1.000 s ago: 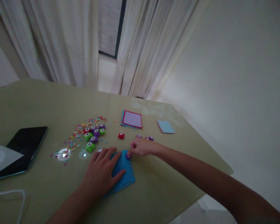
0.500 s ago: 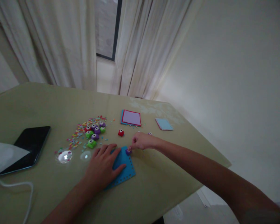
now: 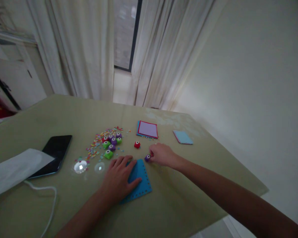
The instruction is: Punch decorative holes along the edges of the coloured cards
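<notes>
My left hand [image 3: 120, 177] lies with spread fingers on a blue sheet [image 3: 140, 178], pressing it to the table. Small holes run along the sheet's right and lower edges; its left part is hidden under the hand. My right hand [image 3: 161, 153] has closed fingers around the side of a small purple craft punch [image 3: 147, 158], just beyond the sheet's upper right corner. A red craft punch [image 3: 137, 144] stands a little farther away. Several purple, green and red punches [image 3: 111, 147] are grouped left of it.
Colourful paper confetti [image 3: 95, 145] is scattered around the punches. A stack of coloured sheets [image 3: 148, 129] lies farther back, with a light blue sheet [image 3: 183, 137] to its right. At left are a black tablet [image 3: 58, 148], a white tissue [image 3: 22, 165] and a white cable [image 3: 55, 195].
The purple punch has come away from the sheet's edge, moving right with my right hand. My left hand keeps its place on the sheet. The whole view has shifted slightly.
</notes>
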A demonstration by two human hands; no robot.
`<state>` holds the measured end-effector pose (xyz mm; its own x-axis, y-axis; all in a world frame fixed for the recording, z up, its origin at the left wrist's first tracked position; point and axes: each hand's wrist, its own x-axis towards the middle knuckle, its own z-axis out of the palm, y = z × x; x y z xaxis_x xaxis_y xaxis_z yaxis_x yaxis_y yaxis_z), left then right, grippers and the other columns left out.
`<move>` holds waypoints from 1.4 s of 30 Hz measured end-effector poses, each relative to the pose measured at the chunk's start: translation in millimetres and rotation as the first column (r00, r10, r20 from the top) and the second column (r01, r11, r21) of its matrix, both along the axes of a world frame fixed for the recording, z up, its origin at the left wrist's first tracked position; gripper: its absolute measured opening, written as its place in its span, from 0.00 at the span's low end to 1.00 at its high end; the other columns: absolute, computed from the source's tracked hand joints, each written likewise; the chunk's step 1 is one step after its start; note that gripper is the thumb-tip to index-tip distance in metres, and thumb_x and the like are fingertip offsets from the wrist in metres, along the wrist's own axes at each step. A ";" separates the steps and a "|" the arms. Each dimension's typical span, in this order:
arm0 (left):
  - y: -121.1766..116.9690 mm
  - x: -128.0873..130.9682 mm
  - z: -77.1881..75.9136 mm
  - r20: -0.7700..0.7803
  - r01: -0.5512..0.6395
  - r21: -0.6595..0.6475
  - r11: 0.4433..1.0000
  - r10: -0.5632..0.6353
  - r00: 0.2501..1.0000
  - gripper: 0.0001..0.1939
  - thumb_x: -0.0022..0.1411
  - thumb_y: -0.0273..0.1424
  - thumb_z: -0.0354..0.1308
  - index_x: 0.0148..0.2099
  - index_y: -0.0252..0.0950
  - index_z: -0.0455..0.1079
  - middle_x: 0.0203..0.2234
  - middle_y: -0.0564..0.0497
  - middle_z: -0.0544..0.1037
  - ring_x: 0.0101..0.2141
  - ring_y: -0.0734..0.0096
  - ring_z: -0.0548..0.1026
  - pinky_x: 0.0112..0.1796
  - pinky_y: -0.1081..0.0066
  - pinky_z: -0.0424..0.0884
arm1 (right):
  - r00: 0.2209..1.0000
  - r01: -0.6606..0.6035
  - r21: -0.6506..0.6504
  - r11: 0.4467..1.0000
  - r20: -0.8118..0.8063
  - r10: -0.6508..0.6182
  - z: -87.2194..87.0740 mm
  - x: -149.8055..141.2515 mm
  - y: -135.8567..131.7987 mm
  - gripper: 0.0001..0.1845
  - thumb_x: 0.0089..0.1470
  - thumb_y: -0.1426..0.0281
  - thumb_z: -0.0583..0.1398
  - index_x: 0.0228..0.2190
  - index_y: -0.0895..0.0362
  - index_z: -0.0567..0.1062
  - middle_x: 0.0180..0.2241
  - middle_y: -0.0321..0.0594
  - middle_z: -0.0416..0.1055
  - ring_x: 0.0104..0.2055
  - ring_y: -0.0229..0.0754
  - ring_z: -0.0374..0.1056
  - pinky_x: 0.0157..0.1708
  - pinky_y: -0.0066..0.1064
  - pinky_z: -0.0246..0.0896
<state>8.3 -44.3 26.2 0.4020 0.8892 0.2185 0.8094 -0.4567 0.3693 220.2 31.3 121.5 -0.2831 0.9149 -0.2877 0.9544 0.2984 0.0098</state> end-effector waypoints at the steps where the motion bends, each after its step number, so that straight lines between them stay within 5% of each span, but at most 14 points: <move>1: -0.2 0.1 0.1 0.005 0.001 -0.003 1.000 -0.001 1.000 0.28 0.67 0.47 0.65 0.65 0.41 0.75 0.63 0.40 0.75 0.62 0.42 0.71 0.62 0.43 0.63 | 1.000 0.000 0.013 1.000 0.008 0.000 0.7 -0.4 0.4 0.08 0.56 0.65 0.70 0.36 0.56 0.85 0.39 0.49 0.83 0.42 0.53 0.78 0.34 0.32 0.61; 7: 0.7 1.4 -1.9 0.043 0.010 -0.015 1.000 -0.009 0.999 0.29 0.66 0.45 0.66 0.66 0.41 0.74 0.64 0.40 0.74 0.62 0.41 0.71 0.62 0.41 0.63 | 0.990 -0.130 0.065 0.989 -0.051 0.134 5.3 -30.9 8.9 0.13 0.56 0.63 0.71 0.42 0.55 0.82 0.43 0.47 0.83 0.46 0.54 0.78 0.39 0.34 0.64; 16: -0.4 1.4 -7.8 0.068 0.088 -0.019 0.996 -0.086 0.994 0.28 0.68 0.40 0.63 0.68 0.42 0.72 0.66 0.41 0.74 0.65 0.42 0.69 0.65 0.41 0.59 | 0.841 -0.405 0.251 0.879 -0.275 0.466 -13.3 -136.2 56.1 0.14 0.74 0.65 0.57 0.55 0.53 0.77 0.57 0.45 0.77 0.57 0.45 0.73 0.54 0.33 0.66; 27: 2.0 0.8 -5.5 0.081 0.108 -0.062 0.992 -0.103 0.991 0.29 0.66 0.44 0.66 0.66 0.40 0.73 0.64 0.40 0.75 0.63 0.40 0.69 0.64 0.39 0.61 | 0.887 -0.395 0.124 0.910 -0.207 0.413 -27.2 -194.8 99.4 0.09 0.58 0.67 0.69 0.41 0.56 0.83 0.45 0.51 0.83 0.50 0.54 0.79 0.48 0.39 0.72; 32: 3.0 -7.7 1.1 0.099 0.155 -0.090 0.984 -0.146 0.984 0.36 0.62 0.37 0.68 0.71 0.41 0.68 0.66 0.42 0.73 0.64 0.43 0.70 0.66 0.42 0.60 | 0.824 -0.331 0.245 0.911 -0.395 0.406 -14.1 -162.9 83.0 0.15 0.67 0.66 0.61 0.53 0.55 0.77 0.52 0.45 0.79 0.52 0.45 0.75 0.52 0.34 0.69; 34: 4.3 -11.6 2.8 0.112 0.151 -0.100 0.984 -0.139 0.984 0.37 0.62 0.39 0.69 0.71 0.43 0.67 0.65 0.43 0.74 0.64 0.44 0.70 0.66 0.43 0.60 | 0.696 -0.267 0.296 0.917 -0.599 0.396 -16.6 -129.5 59.9 0.17 0.66 0.68 0.62 0.55 0.56 0.73 0.54 0.44 0.77 0.50 0.41 0.74 0.50 0.29 0.69; 37: 5.0 -15.6 4.6 0.084 0.047 -0.107 0.993 -0.038 0.996 0.34 0.60 0.47 0.71 0.65 0.41 0.73 0.62 0.40 0.75 0.62 0.39 0.70 0.64 0.39 0.62 | 0.497 -0.142 0.263 0.954 -0.815 0.298 -35.7 -65.5 12.5 0.19 0.62 0.71 0.63 0.55 0.54 0.72 0.50 0.42 0.77 0.41 0.40 0.74 0.41 0.30 0.71; 39: 3.9 -17.7 6.7 0.063 0.033 -0.129 0.991 -0.025 0.998 0.32 0.58 0.45 0.73 0.62 0.43 0.75 0.61 0.41 0.75 0.61 0.38 0.70 0.62 0.39 0.64 | 0.476 -0.047 0.268 0.962 -0.841 0.258 -53.8 -24.4 -17.7 0.19 0.60 0.71 0.65 0.53 0.53 0.74 0.47 0.42 0.76 0.40 0.43 0.74 0.41 0.33 0.71; 42: 1.9 -19.9 10.6 0.081 0.165 -0.154 0.974 -0.154 0.985 0.29 0.61 0.35 0.70 0.64 0.53 0.74 0.62 0.47 0.73 0.61 0.45 0.70 0.63 0.42 0.63 | 0.476 0.062 0.316 0.947 -0.843 0.250 -74.5 17.6 -46.4 0.17 0.59 0.73 0.64 0.50 0.52 0.77 0.46 0.44 0.77 0.45 0.48 0.74 0.46 0.37 0.71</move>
<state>-11.6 -42.3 36.8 0.5302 0.8406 0.1106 0.7016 -0.5082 0.4995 237.7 -15.1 46.9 -0.3309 0.8536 0.4024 0.4817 0.5195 -0.7058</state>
